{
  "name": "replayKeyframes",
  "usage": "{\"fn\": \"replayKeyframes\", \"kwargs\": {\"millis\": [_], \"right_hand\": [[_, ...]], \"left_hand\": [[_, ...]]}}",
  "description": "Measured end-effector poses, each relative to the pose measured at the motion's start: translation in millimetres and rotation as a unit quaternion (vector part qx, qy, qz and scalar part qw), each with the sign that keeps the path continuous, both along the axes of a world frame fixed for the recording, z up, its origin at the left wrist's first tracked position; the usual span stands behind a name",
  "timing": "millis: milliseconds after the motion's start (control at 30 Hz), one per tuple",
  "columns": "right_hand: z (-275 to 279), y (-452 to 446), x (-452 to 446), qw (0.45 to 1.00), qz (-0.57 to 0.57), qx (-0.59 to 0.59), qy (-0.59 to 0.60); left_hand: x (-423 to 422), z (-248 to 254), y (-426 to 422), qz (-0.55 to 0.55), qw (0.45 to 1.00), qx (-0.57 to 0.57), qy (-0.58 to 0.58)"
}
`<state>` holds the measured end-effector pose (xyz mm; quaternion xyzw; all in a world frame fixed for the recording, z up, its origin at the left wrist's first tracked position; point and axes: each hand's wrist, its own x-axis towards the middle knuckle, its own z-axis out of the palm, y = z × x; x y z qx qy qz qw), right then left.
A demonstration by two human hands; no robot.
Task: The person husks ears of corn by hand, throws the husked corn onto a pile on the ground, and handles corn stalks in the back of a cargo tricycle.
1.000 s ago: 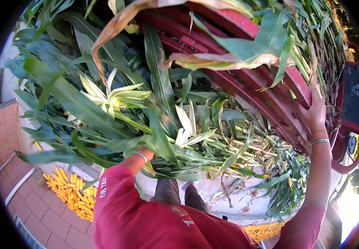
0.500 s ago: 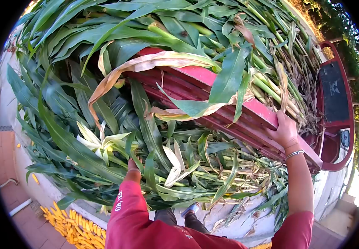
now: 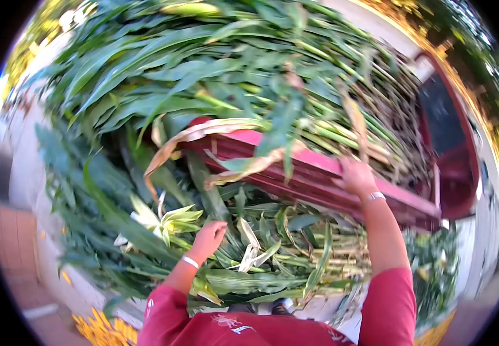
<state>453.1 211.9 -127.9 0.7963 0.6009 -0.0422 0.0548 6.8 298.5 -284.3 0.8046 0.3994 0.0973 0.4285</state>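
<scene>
My right hand (image 3: 358, 176) grips the top edge of the red side panel (image 3: 319, 164) of a small truck's cargo bed. Cut corn stalks (image 3: 203, 95) with long green leaves are heaped in the bed behind the panel. My left hand (image 3: 208, 241) is in the air over more corn plants on the near side, its fingers curled in and nothing visible in them. Left of it is an opened pale corn husk (image 3: 166, 222). A second, dry whitish husk (image 3: 250, 245) lies to its right. A dry brown leaf (image 3: 203, 130) hangs over the panel.
The truck's red cab (image 3: 448, 127) with its dark rear window is at the right. Yellow corn cobs (image 3: 105, 330) lie on the ground at lower left, near reddish paving (image 3: 13, 242). Leafy plants (image 3: 434, 254) are right of my right arm.
My left hand has come up out of the corn leaves into view and moved right. My right hand stays on the panel. The whole view has shifted, with the cab now further left.
</scene>
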Motion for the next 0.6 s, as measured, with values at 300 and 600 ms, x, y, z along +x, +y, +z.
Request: {"fn": "replayKeyframes", "kwargs": {"millis": [300,600], "right_hand": [[-11.8,-32.8,-35.8,0.978,-0.080,0.118,-0.155],[-85.3,-394.8,-236.1,0.968,0.112,0.180,0.134]], "left_hand": [[-93.6,20.3,-245.7,-0.120,0.983,-0.116,0.079],[-217.1,-62.0,-387.5,-0.166,0.951,-0.057,0.254]]}}
